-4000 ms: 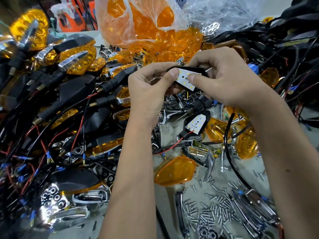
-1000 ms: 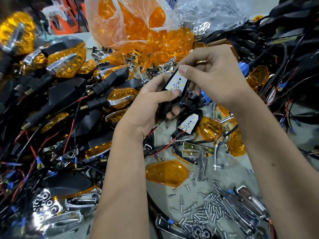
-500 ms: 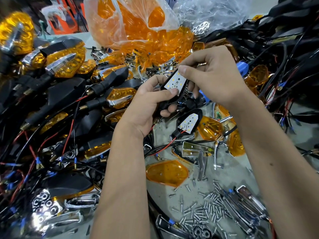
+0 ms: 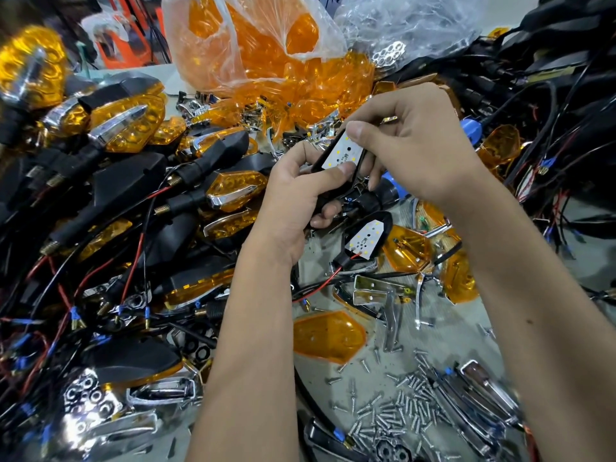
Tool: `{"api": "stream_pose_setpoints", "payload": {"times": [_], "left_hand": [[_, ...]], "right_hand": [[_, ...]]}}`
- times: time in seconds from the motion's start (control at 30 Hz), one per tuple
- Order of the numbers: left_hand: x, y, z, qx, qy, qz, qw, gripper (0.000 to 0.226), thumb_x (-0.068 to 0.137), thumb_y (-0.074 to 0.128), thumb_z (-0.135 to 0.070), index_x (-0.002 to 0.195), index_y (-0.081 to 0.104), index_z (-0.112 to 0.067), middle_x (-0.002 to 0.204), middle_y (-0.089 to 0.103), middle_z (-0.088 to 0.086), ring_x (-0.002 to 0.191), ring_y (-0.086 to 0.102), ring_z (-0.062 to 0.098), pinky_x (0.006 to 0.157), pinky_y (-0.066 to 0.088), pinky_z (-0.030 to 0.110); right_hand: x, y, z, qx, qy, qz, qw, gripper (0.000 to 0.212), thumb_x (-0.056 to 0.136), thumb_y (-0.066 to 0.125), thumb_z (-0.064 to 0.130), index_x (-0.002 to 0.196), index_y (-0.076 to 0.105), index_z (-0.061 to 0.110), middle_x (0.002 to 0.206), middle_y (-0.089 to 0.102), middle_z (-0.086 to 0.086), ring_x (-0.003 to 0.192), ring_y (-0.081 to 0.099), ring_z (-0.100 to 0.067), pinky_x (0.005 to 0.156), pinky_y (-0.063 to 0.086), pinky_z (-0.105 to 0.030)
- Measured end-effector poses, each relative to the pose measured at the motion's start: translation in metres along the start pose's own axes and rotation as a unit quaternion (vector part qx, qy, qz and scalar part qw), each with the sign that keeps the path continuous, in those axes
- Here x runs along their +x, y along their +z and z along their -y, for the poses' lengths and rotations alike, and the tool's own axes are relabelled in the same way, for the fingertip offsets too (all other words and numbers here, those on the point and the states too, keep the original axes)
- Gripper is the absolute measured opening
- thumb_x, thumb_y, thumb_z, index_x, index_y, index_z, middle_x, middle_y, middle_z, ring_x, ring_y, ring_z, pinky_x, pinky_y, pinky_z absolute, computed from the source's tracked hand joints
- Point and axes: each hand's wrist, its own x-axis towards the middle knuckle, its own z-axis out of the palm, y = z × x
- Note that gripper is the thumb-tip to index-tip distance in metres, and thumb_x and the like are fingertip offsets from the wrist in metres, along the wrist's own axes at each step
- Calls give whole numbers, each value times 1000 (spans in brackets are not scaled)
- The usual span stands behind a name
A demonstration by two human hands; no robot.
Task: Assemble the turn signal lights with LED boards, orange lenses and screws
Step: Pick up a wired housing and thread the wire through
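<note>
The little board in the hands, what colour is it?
White, dotted with small yellow LEDs, seen in the head view.

LED board [image 4: 343, 154]: white, yellow dots, one black dot. Loose lens [image 4: 328, 335]: orange. Screws [image 4: 400, 415]: silver. Housings [image 4: 126, 181]: black. Wires [image 4: 133, 261]: red and black.

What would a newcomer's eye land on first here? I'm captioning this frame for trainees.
First, the two hands at centre: the left hand grips a black housing while the right hand pinches the white LED board set in it. Behind them a clear bag of orange lenses glows at top centre, and loose screws are scattered at bottom right.
</note>
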Motion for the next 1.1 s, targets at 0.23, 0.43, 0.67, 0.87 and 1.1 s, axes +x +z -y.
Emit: {"api": "stream_pose_setpoints", "payload": {"times": [0.23, 0.43, 0.67, 0.87, 1.1], "left_hand": [[-2, 2, -1, -13, 10, 14, 1000, 27, 86, 69, -14, 100, 46, -14, 77, 64, -1, 42, 40, 12, 36, 24, 19], [-3, 2, -2, -13, 20, 25, 999, 28, 89, 68, -17, 107, 48, -14, 75, 62, -2, 43, 40, 11, 35, 25, 19], [-3, 2, -2, -14, 24, 30, 999, 22, 94, 65, -13, 108, 49, -14, 76, 62, -2, 44, 40, 12, 36, 24, 19], [-5, 1, -4, -5, 28, 34, 999, 19, 98, 62, -9, 107, 46, -14, 75, 60, -2, 45, 39, 12, 37, 23, 20], [-5, 2, -5, 4, 44, 30, 999, 21, 93, 65, -13, 104, 47, -12, 77, 56, 1, 45, 40, 14, 37, 24, 19]], "right_hand": [[-1, 0, 2, 15, -13, -22, 1000, 14, 97, 70, 13, 87, 74, 4, 54, 66, 1, 45, 67, -21, 50, 56, -34], [-1, -1, 2, 42, -5, -22, 999, 12, 96, 72, 12, 89, 75, 2, 61, 68, -1, 48, 67, -24, 52, 57, -35], [0, -3, 2, 44, 0, -12, 999, 11, 96, 72, 12, 91, 74, 2, 68, 69, -9, 52, 68, -28, 53, 58, -36], [-1, -4, 2, 55, 0, -10, 998, 10, 96, 73, 12, 93, 74, 3, 66, 68, -7, 53, 68, -30, 54, 57, -35], [0, -4, 2, 56, 1, -17, 998, 9, 96, 72, 11, 93, 74, 2, 67, 68, -5, 53, 67, -29, 53, 56, -35]]}}
